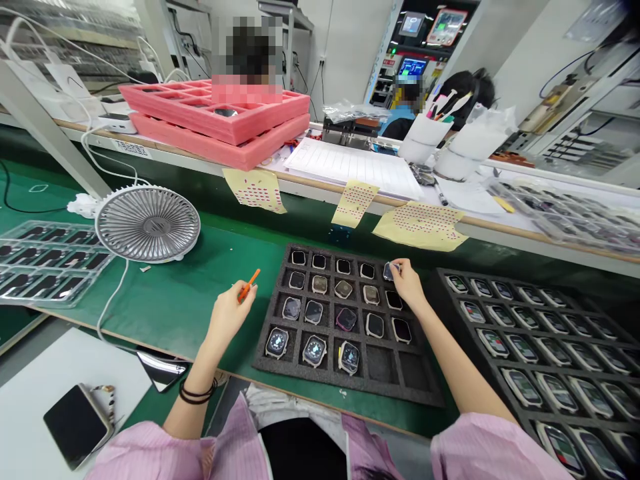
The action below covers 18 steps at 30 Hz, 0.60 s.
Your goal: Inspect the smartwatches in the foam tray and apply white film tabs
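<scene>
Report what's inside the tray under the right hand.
Watches sit in most compartments; the right hand partly covers one at the far right. Floors beneath them are hidden.

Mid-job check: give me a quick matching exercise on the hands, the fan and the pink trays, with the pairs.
1. left hand
2. right hand
3. fan
4. pink foam trays

A. stacked on the shelf
B. touching a watch in the dark foam tray's far row
C. round and grey
D. holding a slim orange tool

Pairs: 1-D, 2-B, 3-C, 4-A
</scene>
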{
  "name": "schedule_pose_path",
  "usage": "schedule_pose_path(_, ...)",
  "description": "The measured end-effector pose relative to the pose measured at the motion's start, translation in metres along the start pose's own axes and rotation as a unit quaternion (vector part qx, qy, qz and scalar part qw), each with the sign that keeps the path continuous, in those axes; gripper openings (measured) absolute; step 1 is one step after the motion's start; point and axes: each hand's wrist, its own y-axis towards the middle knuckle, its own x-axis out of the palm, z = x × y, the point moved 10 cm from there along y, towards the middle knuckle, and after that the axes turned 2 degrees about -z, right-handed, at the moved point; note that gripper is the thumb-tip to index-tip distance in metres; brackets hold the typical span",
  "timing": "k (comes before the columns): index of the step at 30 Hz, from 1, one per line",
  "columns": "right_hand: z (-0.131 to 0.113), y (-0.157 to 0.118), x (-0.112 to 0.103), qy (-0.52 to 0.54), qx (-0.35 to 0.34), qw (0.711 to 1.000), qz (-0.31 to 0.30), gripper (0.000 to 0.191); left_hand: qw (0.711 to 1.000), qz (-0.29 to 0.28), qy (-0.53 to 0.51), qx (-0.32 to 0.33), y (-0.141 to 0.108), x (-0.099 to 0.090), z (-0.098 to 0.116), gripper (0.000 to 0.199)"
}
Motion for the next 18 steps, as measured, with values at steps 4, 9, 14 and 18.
schedule_pose_path(4, 0.002, -0.003, 0.011, -0.096, -0.024, 0.995, -0.003, 0.023, 0.992, -0.017, 0.113, -0.063, 0.006, -0.002, -0.028, 0.029)
schedule_pose_path(9, -0.007, -0.027, -0.007, -0.194, -0.045, 0.980, 0.013, 0.029, 0.984, -0.026, 0.149, -0.093, 0.007, -0.007, -0.037, 0.034)
schedule_pose_path(14, -0.004, -0.061, -0.009, -0.251, -0.042, 0.967, -0.010, 0.026, 0.991, -0.007, 0.112, -0.079, 0.006, -0.011, -0.021, 0.039)
schedule_pose_path(18, -0.001, -0.069, -0.002, -0.222, -0.052, 0.973, -0.022, 0.028, 0.998, -0.023, 0.060, -0.025, 0.002, -0.002, 0.008, 0.037)
